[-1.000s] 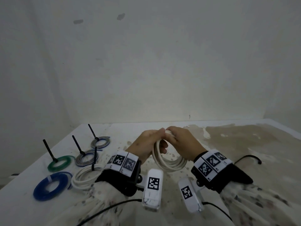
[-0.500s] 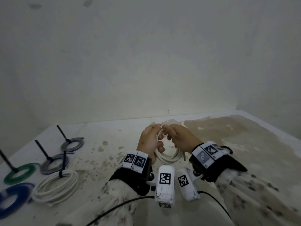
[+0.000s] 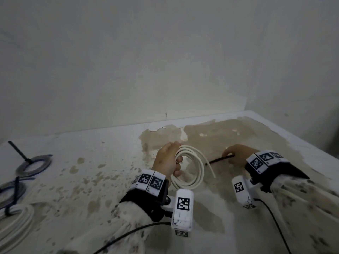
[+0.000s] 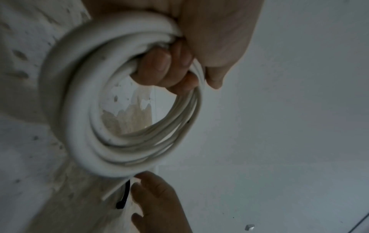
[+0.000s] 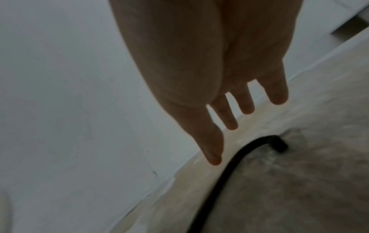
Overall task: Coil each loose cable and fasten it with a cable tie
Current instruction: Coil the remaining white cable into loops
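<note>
My left hand (image 3: 170,162) grips a white cable coil (image 3: 189,182), fingers (image 4: 165,71) curled through its loops (image 4: 79,113). The coil stands tilted just above the table, and its loose end (image 3: 211,168) pokes out to the right. Right of the coil, a black cable tie (image 3: 220,159) lies on the stained table. My right hand (image 3: 235,155) hovers over the tie's right part. In the right wrist view, that hand's fingers (image 5: 231,123) are straight and spread above the tie (image 5: 229,170), holding nothing.
Tied coils lie at the far left: a grey coil (image 3: 33,165) with an upright black tie tail, another grey one (image 3: 11,191), and a white one (image 3: 16,222). A wall runs along the table's back edge. The table's right edge (image 3: 293,140) is near my right hand.
My right hand has let go of the white coil and moved right, over the black tie. My left hand alone now holds the coil. The view has swung right.
</note>
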